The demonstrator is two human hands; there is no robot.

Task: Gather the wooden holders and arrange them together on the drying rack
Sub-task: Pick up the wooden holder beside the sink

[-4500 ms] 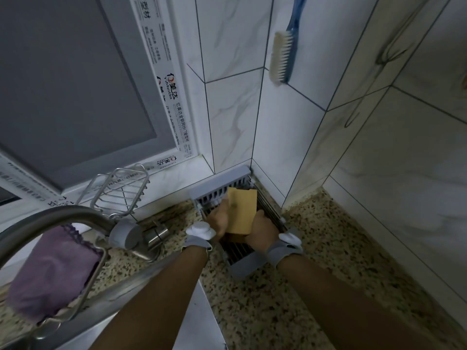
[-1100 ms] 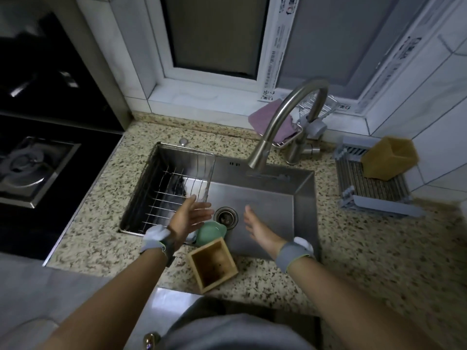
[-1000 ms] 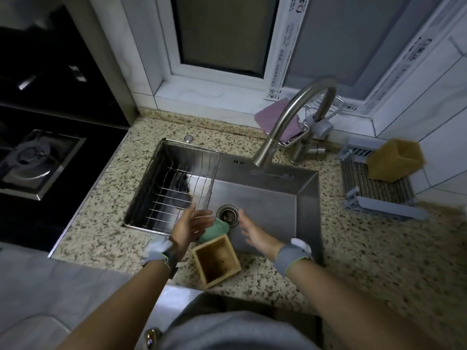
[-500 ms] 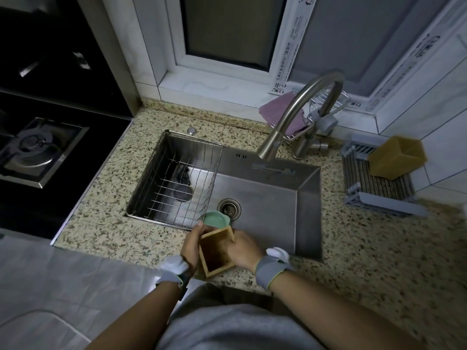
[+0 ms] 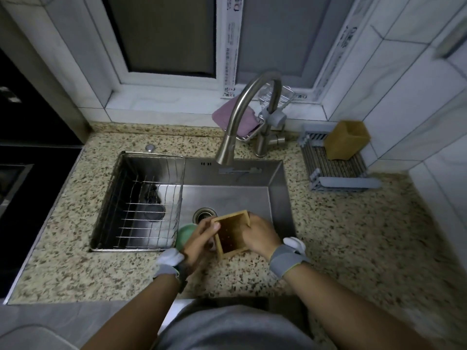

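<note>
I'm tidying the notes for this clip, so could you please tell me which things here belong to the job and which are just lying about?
Part of the job:
- wooden holder in hand, held by left hand and right hand
- wooden holder on the rack
- drying rack

Just lying about:
- faucet
- pink cloth
- wire basket in the sink
- green dish

A home kitchen: a steel sink (image 5: 275, 198) with a wire basket (image 5: 141, 205) and a curved faucet (image 5: 242, 114) is set into a speckled stone desk (image 5: 353, 236) under a window (image 5: 161, 34). White tiles (image 5: 417, 84) line the wall, a stove (image 5: 15, 178) lies at the left, and a drying rack (image 5: 336, 170) stands by the corner.
</note>
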